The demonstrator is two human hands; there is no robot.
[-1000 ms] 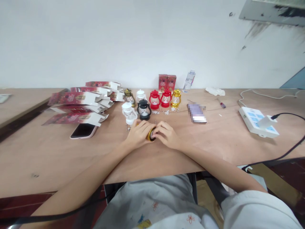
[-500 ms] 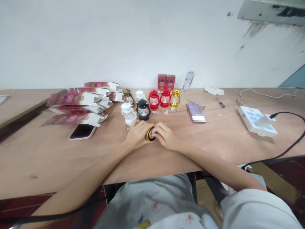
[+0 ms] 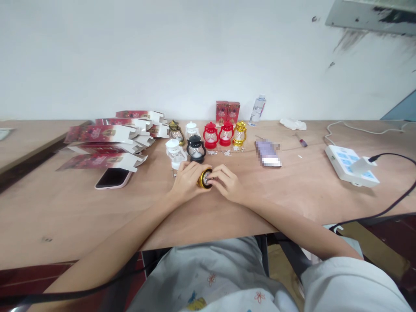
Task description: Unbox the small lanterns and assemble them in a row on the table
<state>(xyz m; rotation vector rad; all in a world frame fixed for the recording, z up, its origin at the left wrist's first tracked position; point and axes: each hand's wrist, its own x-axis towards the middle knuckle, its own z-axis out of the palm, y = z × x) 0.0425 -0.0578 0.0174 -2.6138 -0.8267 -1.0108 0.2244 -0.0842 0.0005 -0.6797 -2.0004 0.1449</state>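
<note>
My left hand point(image 3: 187, 181) is closed round a gold lantern point(image 3: 203, 178), which lies tipped so that its round dark base faces my right side. My right hand point(image 3: 226, 183) is at that base, its thumb and fingers pinched on something small that I cannot make out. Just beyond my hands stand a black lantern point(image 3: 196, 149) and a white lantern point(image 3: 175, 152). Behind them are two red lanterns point(image 3: 210, 135), a gold one point(image 3: 239, 133), another white one point(image 3: 191, 130) and a bronze one point(image 3: 176, 131). Small clear pieces point(image 3: 227, 152) lie before the red ones.
Flattened red boxes point(image 3: 104, 134) are piled at the left above a pink-edged phone point(image 3: 113, 178). Two red boxes point(image 3: 222, 113) and a bottle point(image 3: 258, 110) stand by the wall. A second phone point(image 3: 268, 153), tissue point(image 3: 293, 124) and a white power strip point(image 3: 351, 165) are at the right.
My right fingers have drawn back slightly from the lantern's base, and more of the base shows. My left hand keeps its hold.
</note>
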